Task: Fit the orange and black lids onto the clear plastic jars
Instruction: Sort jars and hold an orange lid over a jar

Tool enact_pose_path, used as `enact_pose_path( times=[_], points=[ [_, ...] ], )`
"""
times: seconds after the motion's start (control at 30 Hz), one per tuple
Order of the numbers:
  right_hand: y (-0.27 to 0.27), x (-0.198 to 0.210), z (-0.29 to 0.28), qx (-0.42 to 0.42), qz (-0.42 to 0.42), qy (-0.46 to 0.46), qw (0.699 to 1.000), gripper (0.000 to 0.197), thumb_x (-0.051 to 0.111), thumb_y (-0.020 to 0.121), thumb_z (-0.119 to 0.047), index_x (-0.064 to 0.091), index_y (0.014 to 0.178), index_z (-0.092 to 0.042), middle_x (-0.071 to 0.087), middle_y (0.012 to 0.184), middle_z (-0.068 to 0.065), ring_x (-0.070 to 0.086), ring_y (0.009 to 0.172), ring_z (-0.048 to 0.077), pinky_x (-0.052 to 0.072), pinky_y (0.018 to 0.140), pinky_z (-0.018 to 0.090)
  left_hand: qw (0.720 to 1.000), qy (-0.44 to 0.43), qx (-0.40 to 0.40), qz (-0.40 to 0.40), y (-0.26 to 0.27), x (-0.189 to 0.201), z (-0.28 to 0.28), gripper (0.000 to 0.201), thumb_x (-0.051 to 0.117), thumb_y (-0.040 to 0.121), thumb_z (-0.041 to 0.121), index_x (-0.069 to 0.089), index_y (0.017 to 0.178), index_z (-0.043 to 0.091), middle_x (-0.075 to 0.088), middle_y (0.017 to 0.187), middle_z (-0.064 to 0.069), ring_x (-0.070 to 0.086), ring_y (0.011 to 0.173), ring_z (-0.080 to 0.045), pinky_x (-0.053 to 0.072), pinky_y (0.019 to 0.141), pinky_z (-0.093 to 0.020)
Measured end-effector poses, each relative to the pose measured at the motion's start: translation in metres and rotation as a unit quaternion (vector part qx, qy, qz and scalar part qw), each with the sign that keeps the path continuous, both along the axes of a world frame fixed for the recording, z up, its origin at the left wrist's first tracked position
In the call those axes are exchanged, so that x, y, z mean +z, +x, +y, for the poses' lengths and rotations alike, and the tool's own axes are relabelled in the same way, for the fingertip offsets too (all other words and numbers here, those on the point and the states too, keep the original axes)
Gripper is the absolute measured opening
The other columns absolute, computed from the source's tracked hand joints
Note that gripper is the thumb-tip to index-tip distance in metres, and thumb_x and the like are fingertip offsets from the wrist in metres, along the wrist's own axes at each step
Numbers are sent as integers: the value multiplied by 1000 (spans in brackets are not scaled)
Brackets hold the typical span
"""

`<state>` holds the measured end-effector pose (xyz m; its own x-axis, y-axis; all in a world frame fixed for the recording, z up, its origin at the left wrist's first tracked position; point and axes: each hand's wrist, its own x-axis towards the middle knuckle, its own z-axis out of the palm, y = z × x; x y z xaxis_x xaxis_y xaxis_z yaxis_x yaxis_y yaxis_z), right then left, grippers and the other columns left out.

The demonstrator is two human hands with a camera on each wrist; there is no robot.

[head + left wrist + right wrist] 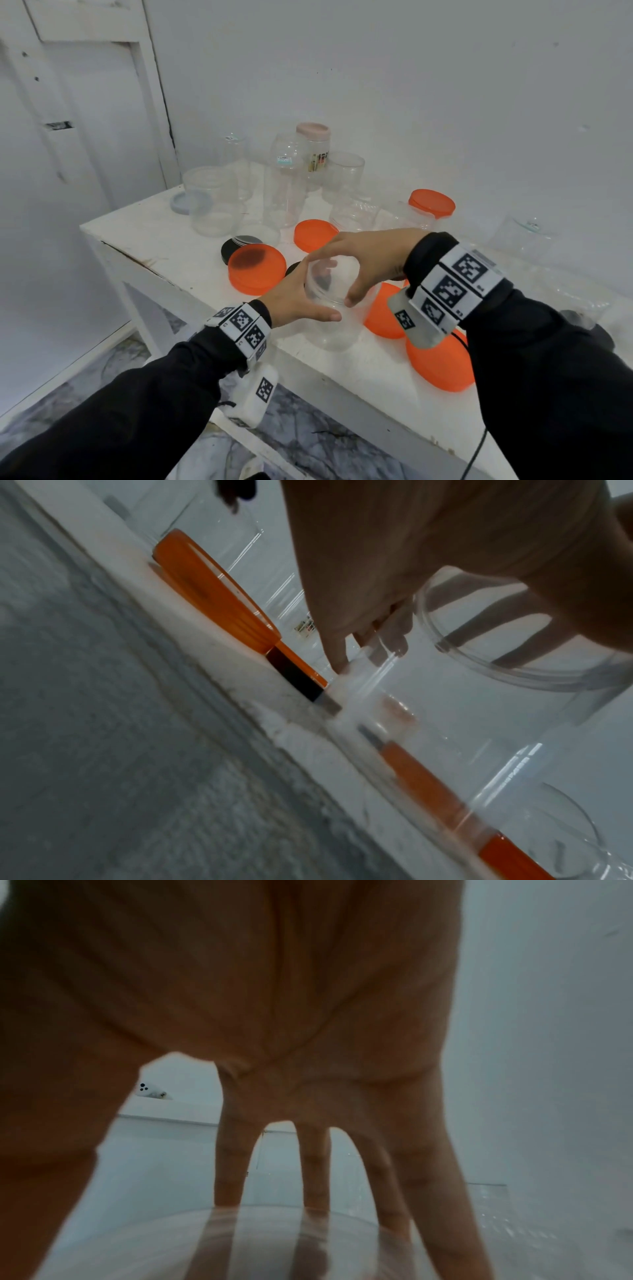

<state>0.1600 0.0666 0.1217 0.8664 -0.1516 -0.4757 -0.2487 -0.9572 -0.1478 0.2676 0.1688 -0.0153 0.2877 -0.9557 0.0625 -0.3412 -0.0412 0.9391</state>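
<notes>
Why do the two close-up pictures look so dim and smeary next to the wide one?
Head view: even, soft light, mostly sharp, edges bowed by the wide lens. Left wrist view: tilted, the table edge blurred. Right wrist view: the right hand fills the frame, backlit and dark, out of focus above the clear jar.

Clear, glossy plastic jars (pixel 284 185) and smooth orange plastic lids (pixel 257 269) sit on a scuffed, matt white-painted table (pixel 144 236) above marbled stone-look flooring (pixel 308 435).

Open clear jar (pixel 329 305) stands upright at the table's front edge; orange lids (pixel 257 269) and black lids (pixel 230 249) lie flat around it.
</notes>
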Motion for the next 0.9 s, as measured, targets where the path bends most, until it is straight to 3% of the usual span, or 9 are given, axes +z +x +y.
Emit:
enact_pose_path(
  times=[0.17,0.4,0.5,0.6,0.63,0.7,0.77,0.83,0.9],
  points=[
    [-1,1,2,-5,-21,-2,1000,81,76,73,-29,32,140,-41,35,138,-9,35,127,15,37,103,39,1000,-10,0,5,-1,-1,0,110,81,47,47,27,140,25,41,137,12,38,128,-1,33,102,-18],
    [-7,1,15,-29,-68,-69,995,72,68,75,-46,36,139,-36,44,114,-9,45,107,14,41,83,28,1000,-24,-1,20,-4,-2,-1,107,83,47,47,27,136,28,40,138,7,37,130,-7,33,110,-37],
    [-6,-9,19,-73,-108,-107,986,57,59,77,-59,52,119,-21,55,100,-3,52,92,19,43,70,27,999,-26,-9,43,-6,-2,-1,103,83,47,42,26,133,33,39,139,5,38,130,-7,35,108,-33],
    [-6,-18,24,-78,-141,-167,973,56,46,81,-69,49,97,-15,47,76,-4,49,77,19,35,60,27,998,-37,9,50,-8,-2,0,103,82,46,42,26,133,33,42,136,7,41,126,-5,39,102,-24],
    [-6,-17,23,-74,-128,-180,972,60,42,81,-71,49,103,-16,50,81,-2,49,80,20,37,65,28,998,-39,10,44,-8,-3,0,106,82,46,43,27,136,31,41,136,10,40,126,-2,38,100,-19],
    [-7,-11,18,-74,-64,-151,984,72,43,81,-71,40,132,-21,52,117,4,51,98,23,42,81,32,998,-35,4,44,-7,-4,-1,110,82,47,43,24,140,27,40,137,12,38,126,3,39,98,-16],
    [-10,-2,10,-50,-12,-55,997,82,61,80,-57,18,146,-34,30,144,1,40,125,23,40,99,37,999,-30,7,40,-6,-6,-2,110,83,47,44,24,139,27,40,136,11,38,127,-1,38,103,-23],
    [-11,3,5,-11,4,-5,1000,88,74,76,-37,17,144,-43,23,146,-4,31,132,21,38,103,40,999,-30,15,28,-6,-7,-2,110,82,47,45,25,139,27,41,135,12,37,128,-2,35,104,-22],
    [-11,0,3,-10,-8,-10,1000,84,76,74,-33,25,139,-46,30,137,-3,37,122,21,41,93,34,999,-34,17,25,-5,-7,-2,111,82,48,45,25,140,26,41,136,11,37,128,-2,34,104,-21]
  ],
)
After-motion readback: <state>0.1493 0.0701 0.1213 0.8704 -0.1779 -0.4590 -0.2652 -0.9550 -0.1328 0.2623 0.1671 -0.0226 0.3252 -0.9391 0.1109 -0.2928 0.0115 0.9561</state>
